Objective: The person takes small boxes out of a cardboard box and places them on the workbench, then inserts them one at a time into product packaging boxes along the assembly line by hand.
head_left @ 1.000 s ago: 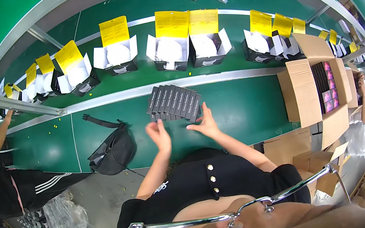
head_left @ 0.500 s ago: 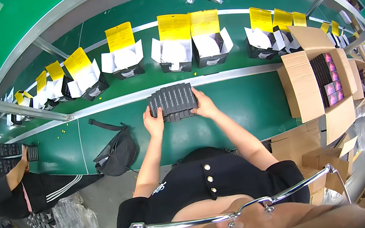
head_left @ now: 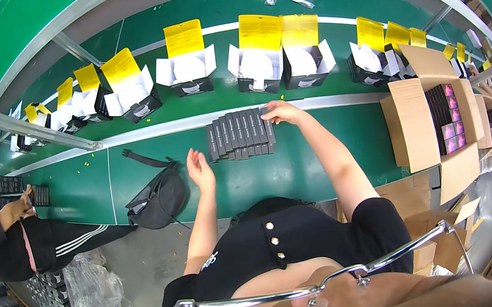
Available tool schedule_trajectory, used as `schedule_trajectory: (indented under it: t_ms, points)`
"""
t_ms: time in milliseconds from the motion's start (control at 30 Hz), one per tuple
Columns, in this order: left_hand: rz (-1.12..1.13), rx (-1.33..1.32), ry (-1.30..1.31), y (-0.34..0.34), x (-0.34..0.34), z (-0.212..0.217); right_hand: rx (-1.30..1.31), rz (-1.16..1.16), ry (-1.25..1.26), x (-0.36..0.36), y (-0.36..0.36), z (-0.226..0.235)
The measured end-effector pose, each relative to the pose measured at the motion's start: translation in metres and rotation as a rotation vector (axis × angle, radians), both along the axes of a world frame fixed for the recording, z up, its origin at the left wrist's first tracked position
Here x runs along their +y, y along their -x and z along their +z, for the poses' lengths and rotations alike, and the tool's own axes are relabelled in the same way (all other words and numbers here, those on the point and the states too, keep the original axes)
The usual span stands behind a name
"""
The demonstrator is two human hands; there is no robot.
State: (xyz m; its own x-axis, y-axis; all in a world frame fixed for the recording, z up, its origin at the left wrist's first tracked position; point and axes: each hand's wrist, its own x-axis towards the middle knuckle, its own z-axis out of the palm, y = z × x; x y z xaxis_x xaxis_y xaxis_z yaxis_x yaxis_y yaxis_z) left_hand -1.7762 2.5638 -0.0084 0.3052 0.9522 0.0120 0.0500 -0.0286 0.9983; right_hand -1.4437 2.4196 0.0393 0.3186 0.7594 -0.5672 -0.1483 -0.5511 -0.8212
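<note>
The boxes [head_left: 238, 134] lie on the green bench [head_left: 308, 172] in front of the person, narrow and dark grey, side by side in a row with more showing beneath. The right hand [head_left: 274, 114] has its thumb and fingertips at the far corner of the end box [head_left: 269, 132], on the right of the row; whether they pinch it or merely touch it cannot be told. The left hand [head_left: 200, 171] is empty, fingers loosely parted and slightly curled, just off the row's left side and near the bag [head_left: 160, 198]. Each box looks like light, stiff card, probably smooth enough to slide on its neighbours, with corners that could dent under a hard squeeze. A single one should suit a thumb-and-finger hold across its narrow sides; several together would be better pressed inward from both ends of the row, palms flat, since loose boxes in the middle could drop out.
</note>
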Motion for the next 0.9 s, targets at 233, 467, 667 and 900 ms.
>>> schedule_trajectory:
  t_ms: [233,467,667,900]
  points:
    - [0.042,0.530,-0.341,0.061,-0.021,-0.047,-0.325,-0.289,-0.284,0.006,-0.042,0.120]
    - [-0.149,0.787,-0.645,0.073,-0.018,-0.068,-1.289,0.002,-0.101,0.072,-0.121,0.138]
    - [-0.150,0.833,-0.625,0.081,-0.001,-0.076,-1.615,0.353,0.517,0.111,-0.127,0.069]
    - [-0.131,0.823,-0.626,0.090,0.015,-0.088,-1.868,0.203,0.526,0.113,-0.102,0.034]
